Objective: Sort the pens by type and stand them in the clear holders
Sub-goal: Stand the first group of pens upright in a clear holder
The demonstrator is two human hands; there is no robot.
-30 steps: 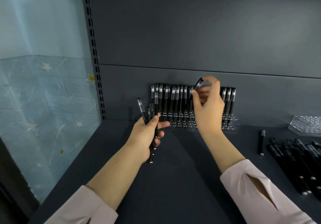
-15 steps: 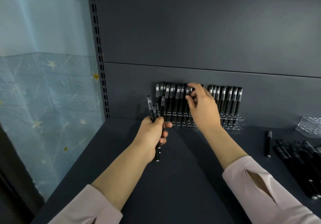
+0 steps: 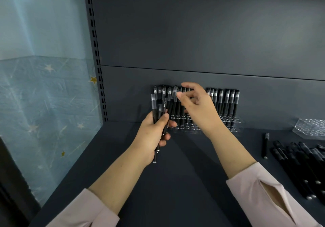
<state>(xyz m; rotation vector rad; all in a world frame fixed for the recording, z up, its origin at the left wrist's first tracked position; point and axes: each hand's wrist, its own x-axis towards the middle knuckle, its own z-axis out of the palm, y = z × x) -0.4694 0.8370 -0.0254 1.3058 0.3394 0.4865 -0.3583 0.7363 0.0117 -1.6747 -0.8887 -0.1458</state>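
My left hand is closed round a bundle of black pens with clear caps, held upright in front of the left end of the clear holder. My right hand is just to the right of the bundle. Its thumb and fingertips pinch the clear cap of one pen, which leans out of the bundle. Several black pens stand in a row in the holder against the back panel. My right hand hides the middle of that row.
A single black pen lies on the dark shelf right of the holder. Several more loose pens lie in a heap at the far right. A second clear holder sits at the back right. The slotted shelf upright stands at the left.
My right hand stood a pen in the holder, then moved left to the bundle and took hold of a pen cap. My left hand rose slightly with the bundle.
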